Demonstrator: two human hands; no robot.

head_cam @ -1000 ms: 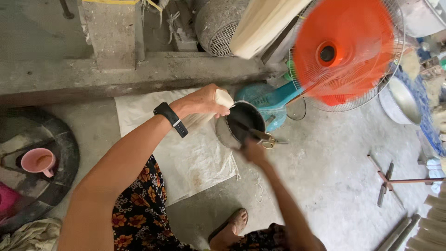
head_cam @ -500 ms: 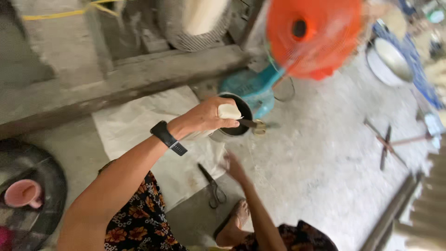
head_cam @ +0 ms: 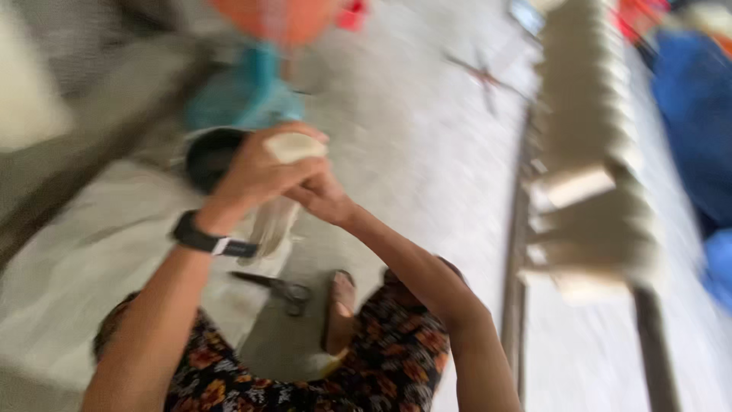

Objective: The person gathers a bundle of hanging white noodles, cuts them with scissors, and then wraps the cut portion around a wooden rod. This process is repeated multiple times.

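The picture is motion-blurred. My left hand, with a black watch on the wrist, is shut on a pale roll. A thin whitish strip hangs down from the roll. My right hand comes up from below and its fingers meet the left hand's fingers at the roll. The blur hides whether the right hand grips it. Both hands hover just right of a black bowl on the floor.
Scissors lie on the concrete floor by my bare foot. A white sheet covers the floor at left. A teal fan base with an orange blade stands behind the bowl. A rack of pale cones runs along the right.
The view has swung to the right, so the cone rack came in. My right hand rose from near the floor to meet the left hand at the pale roll.
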